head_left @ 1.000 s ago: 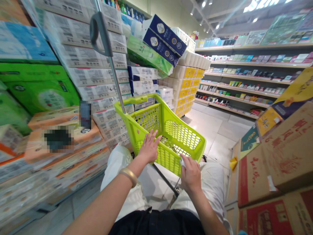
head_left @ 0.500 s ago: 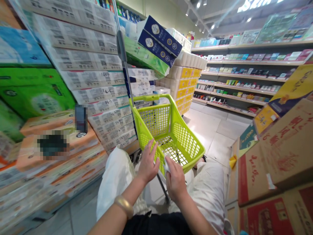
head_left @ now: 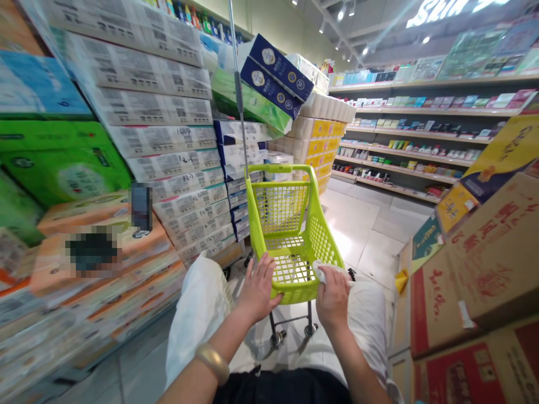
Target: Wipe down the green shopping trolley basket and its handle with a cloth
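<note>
A lime-green plastic shopping cart (head_left: 292, 292) with latticed sides stands between my knees, its basket bare inside. Against its near left corner rests my left hand (head_left: 257, 292), fingers spread along the rim. My right hand (head_left: 333, 294) is closed around a white wipe (head_left: 320, 271) and presses it to the near right rim. Part of the wipe is hidden under my fingers. From the cart's far left corner rises a thin metal pole (head_left: 238, 95) with a grey sleeve.
Stacked paper packs (head_left: 168, 134) tower at the left, beside orange packs (head_left: 138, 241) bearing blurred items. Cardboard boxes (head_left: 484, 264) line the right. Blue tissue packs (head_left: 273, 73) lean behind the cart, and stocked shelves (head_left: 412, 129) stand at the back right.
The cart has turned, so its near side now faces me squarely. My right hand has moved right with the wipe, onto the right rim. My left hand has stayed near the left corner.
</note>
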Tool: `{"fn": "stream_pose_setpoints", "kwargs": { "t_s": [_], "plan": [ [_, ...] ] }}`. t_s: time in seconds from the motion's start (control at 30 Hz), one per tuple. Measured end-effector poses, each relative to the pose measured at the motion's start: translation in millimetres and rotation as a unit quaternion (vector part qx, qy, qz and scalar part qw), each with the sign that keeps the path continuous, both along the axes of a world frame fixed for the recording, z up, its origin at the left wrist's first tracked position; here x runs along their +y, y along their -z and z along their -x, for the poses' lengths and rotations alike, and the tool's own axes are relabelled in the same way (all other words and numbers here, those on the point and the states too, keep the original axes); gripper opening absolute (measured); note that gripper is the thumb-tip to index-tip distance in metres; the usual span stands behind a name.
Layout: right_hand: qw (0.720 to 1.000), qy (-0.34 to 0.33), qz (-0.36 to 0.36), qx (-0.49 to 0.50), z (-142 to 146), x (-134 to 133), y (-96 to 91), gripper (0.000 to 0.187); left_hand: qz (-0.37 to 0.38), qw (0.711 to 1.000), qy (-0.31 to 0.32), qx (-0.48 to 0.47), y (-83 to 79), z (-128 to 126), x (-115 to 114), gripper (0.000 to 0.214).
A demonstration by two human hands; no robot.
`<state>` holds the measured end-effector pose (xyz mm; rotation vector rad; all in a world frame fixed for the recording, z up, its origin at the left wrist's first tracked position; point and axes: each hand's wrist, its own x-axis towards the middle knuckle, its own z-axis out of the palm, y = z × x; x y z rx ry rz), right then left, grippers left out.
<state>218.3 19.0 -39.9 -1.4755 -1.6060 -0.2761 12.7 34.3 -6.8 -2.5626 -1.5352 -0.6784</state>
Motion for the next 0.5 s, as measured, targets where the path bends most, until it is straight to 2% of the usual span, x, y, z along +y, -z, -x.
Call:
{"fn": "stream_pose_setpoints", "kwargs": {
  "t_s": [0.07,0.13,0.2,0.23,0.3,0.43,0.5],
  "plan": [
    [0.999,-0.049,0.011,-0.006,28.0,-4.2,-3.3,0.036,-0.005,1.000,-0.013,0.008,3.2,0.3,2.5,0.062],
    [0.990,-0.135,0.022,-0.032,56.8,-9.4,-7.3,0.040,0.003,1.000,-0.016,0.020,4.6,1.7,5.0,0.061],
    [0.983,-0.174,0.029,-0.043,70.1,-12.6,-10.3,0.045,0.012,0.999,-0.014,0.032,4.3,3.5,7.1,0.059],
    [0.983,-0.178,0.032,-0.044,68.0,-12.9,-10.8,0.046,0.013,0.999,-0.013,0.035,3.8,4.3,8.1,0.058],
    [0.987,-0.153,0.033,-0.037,47.6,-11.1,-9.0,0.043,0.007,0.999,-0.012,0.037,2.9,5.2,9.6,0.055],
    [0.999,-0.032,0.005,-0.011,-7.2,-2.7,-1.2,0.034,-0.003,0.999,-0.005,0.038,4.6,4.0,11.1,0.055],
    [1.000,0.009,0.000,0.010,-9.8,-0.7,-0.1,0.033,-0.005,0.999,-0.007,0.034,7.2,2.1,11.3,0.056]
  ]
}}
